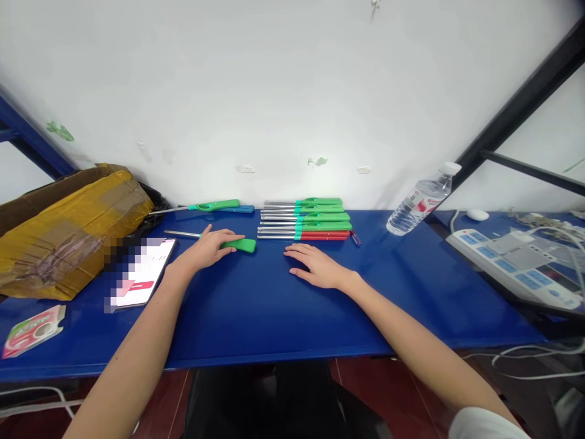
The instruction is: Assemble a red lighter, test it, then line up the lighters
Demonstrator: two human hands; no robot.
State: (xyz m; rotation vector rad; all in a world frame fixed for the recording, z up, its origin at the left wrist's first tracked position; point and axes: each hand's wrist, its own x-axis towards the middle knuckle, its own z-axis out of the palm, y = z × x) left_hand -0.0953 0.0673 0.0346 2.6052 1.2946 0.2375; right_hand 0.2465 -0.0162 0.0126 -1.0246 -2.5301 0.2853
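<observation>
My left hand [210, 249] is closed around a green long-necked lighter [244, 245]. Its metal barrel points left, and the fingers hide the middle of its body. Flat on the tabletop, my right hand [315, 266] lies with fingers stretched out and nothing in it. Just beyond its fingertips is a neat row of several lighters, with red ones [326, 235] nearest and green ones [326, 217] behind, all barrels to the left. Farther back on the left, another green lighter [223, 205] rests against a blue one [244, 209].
A taped cardboard box [82, 231] and a phone [144, 274] occupy the left, with a torn card piece [34, 330] in front. To the right stand a water bottle [423, 201] and a power strip [516, 265] with cables. A white wall borders the blue table [274, 317] at the back.
</observation>
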